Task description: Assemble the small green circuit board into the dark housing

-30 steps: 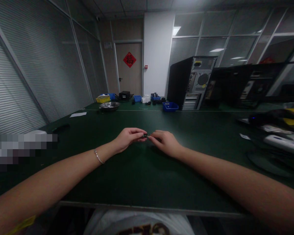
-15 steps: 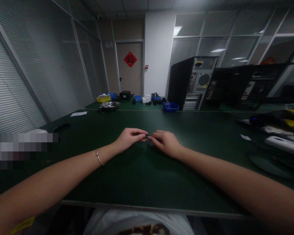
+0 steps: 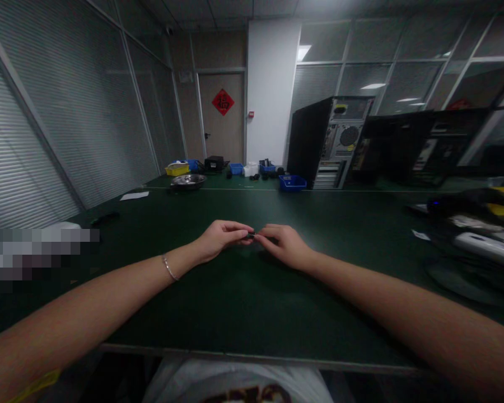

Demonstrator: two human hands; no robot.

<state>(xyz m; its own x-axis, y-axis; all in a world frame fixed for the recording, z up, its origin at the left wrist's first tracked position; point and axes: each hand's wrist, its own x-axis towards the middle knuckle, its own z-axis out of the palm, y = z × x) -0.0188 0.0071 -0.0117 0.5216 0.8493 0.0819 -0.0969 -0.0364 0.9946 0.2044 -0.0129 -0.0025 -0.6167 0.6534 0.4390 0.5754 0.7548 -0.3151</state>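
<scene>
Just above the green tabletop point(image 3: 243, 313), my two hands meet fingertip to fingertip near the middle of the view. My left hand point(image 3: 223, 239) pinches a small dark piece point(image 3: 251, 235) between thumb and fingers. Its kind is too small to make out, and the fingers cover most of it. My right hand point(image 3: 286, 245) is closed in a pinch at the right end of that same piece. A thin light bit shows between the fingertips. A bracelet point(image 3: 169, 267) circles my left wrist.
Farther back stand a metal dish point(image 3: 187, 181), a blue bin point(image 3: 293, 183), a yellow bin point(image 3: 177, 168) and a tall computer case point(image 3: 331, 143). White paper point(image 3: 135, 195) lies at left. Cables and a white device point(image 3: 487, 246) are at right; a blurred-out patch covers the left edge.
Both hands stay almost in place. The small dark piece shows a little more between the fingertips than before.
</scene>
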